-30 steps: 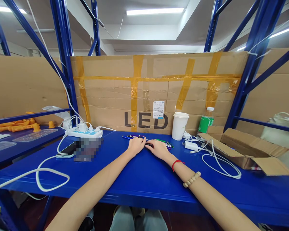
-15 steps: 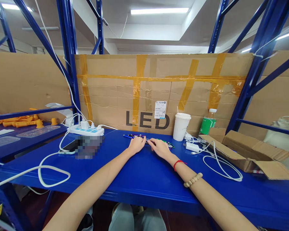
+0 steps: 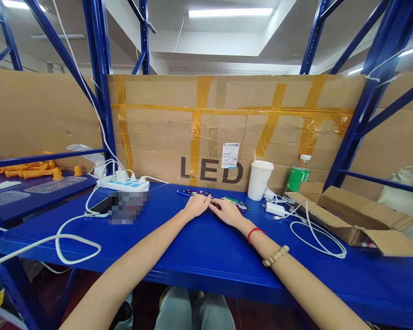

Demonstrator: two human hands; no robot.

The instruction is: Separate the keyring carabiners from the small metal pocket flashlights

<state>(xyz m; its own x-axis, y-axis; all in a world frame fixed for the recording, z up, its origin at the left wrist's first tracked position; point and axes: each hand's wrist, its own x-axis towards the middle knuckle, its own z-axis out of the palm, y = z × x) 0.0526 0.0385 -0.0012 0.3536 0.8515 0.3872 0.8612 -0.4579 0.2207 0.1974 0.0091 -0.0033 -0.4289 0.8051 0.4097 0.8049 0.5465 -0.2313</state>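
As the left hand (image 3: pixel 197 205) and the right hand (image 3: pixel 226 211) sit fingertip-close left of the white cup (image 3: pixel 260 180), both half-curled, I can't tell whether either has hold of anything under those fingers. Blue pens (image 3: pixel 183 193) peek out just beyond the left hand, farther from the cup; green pens (image 3: pixel 231 200) lie just past the right hand, nearer the cup.

A glossy blue table (image 3: pixel 199 250) sits between blue metal posts (image 3: pixel 98 55), backed by a cardboard panel (image 3: pixel 158 137) (crossed with amber tape (image 3: pixel 196 130) and printed "LED"). Overhead, a tube light (image 3: pixel 230 13) glows on the white ceiling (image 3: pixel 206 43); below, the floor (image 3: pixel 261 316) shows dark and reddish.
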